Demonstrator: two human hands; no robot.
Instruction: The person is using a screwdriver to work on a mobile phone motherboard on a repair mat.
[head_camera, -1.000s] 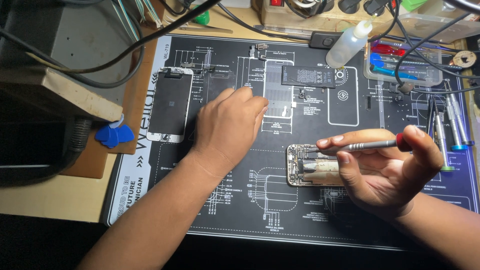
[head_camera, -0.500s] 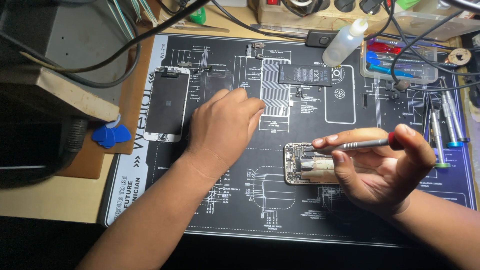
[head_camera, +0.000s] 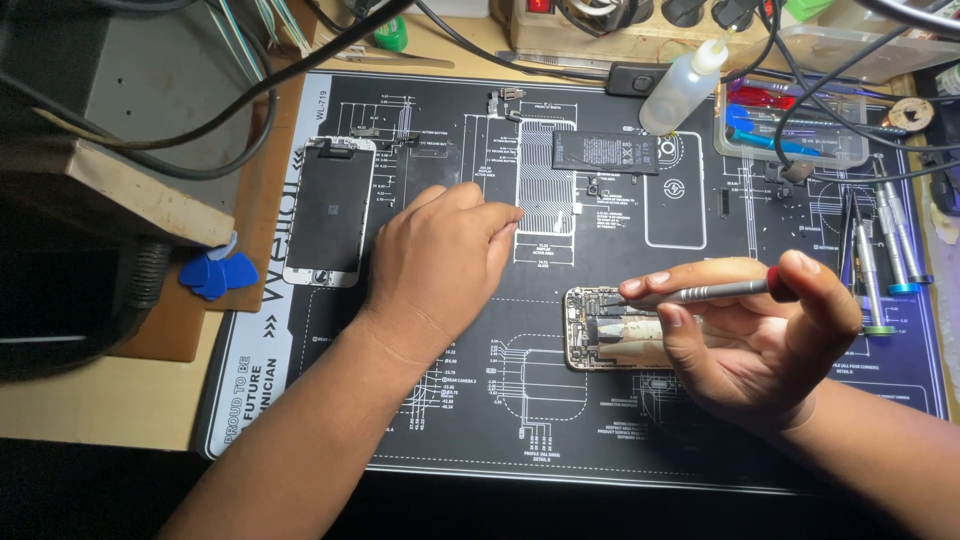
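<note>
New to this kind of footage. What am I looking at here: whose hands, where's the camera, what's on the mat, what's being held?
There is no machine: these are a person's two bare hands, filmed by a camera worn on their head, looking down at a workbench.

The surface is a black repair mat printed with white outlines. On it lie a detached phone screen, a flat black battery, a squeeze bottle and spare screwdrivers; blue plastic picks lie beside the mat.

The right hand holds a red-capped screwdriver, its tip at an opened phone body. The left hand rests palm-down on the mat, fingers reaching toward small parts; whether it pinches anything is unclear.
</note>
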